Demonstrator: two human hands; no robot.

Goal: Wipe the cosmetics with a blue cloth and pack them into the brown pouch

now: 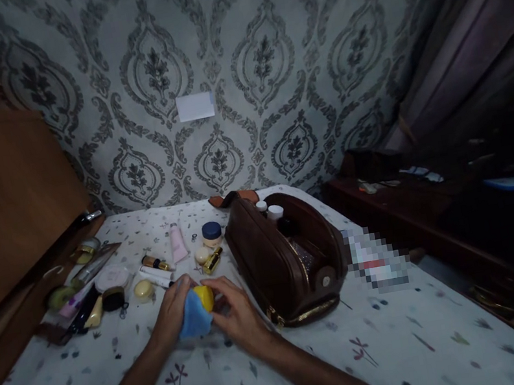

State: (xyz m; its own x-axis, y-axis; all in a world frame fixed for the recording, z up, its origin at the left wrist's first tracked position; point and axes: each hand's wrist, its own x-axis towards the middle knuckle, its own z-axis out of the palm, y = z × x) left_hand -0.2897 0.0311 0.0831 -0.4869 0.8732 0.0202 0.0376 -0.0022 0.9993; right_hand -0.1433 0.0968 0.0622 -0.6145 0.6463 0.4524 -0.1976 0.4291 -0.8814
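Note:
My left hand (pixel 174 310) grips a blue cloth (pixel 195 316), which drapes down below its fingers. Against the cloth sits a small yellow round container or cap (pixel 204 298); its exact kind does not show. The fingers of my right hand (pixel 237 311) are curled round the yellow piece from the right. Just right of that hand stands an open brown toiletry bag (pixel 262 257) with white-capped bottles (pixel 275 213) inside. Beyond my hands lie a pink tube (pixel 177 243), a blue-lidded jar (pixel 212 231) and a small gold bottle (pixel 212 261).
Several cosmetics, among them a dark-lidded jar (pixel 114 299) and a small cream-coloured jar (pixel 144 291), lie on the left of the patterned tablecloth (pixel 210 384). A brown box-like panel (pixel 3 208) rises at the left edge. A blurred packet (pixel 379 260) lies right of the bag.

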